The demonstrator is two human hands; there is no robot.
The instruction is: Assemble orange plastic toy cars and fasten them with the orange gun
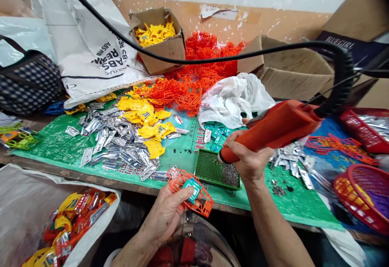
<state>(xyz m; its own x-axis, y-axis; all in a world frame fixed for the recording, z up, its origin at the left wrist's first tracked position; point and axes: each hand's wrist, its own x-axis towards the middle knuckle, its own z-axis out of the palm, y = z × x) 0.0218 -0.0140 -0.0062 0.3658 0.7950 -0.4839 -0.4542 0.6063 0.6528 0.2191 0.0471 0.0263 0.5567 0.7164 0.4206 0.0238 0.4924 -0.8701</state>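
Note:
My left hand point(165, 212) is closed on an orange plastic toy-car frame point(204, 207) near the table's front edge. The thumb presses a teal plastic part point(192, 190) against that frame. In my right hand point(247, 159) is a red electric screwdriver point(273, 127), with the fingers wrapped round its body. The tool slants down to the left, and its tip is over a green perforated tray point(209, 165). Small dark screws point(230, 174) lie heaped at the tray's right end. Whether the tip touches a screw I cannot tell.
Silver parts point(118, 145) and yellow parts point(142, 113) are piled on the left. Orange frames point(185, 88) heap up behind. A black cable point(188, 61) crosses overhead. Red baskets point(349, 190) stand at right; a white sack point(106, 218) of assembled pieces hangs at front left.

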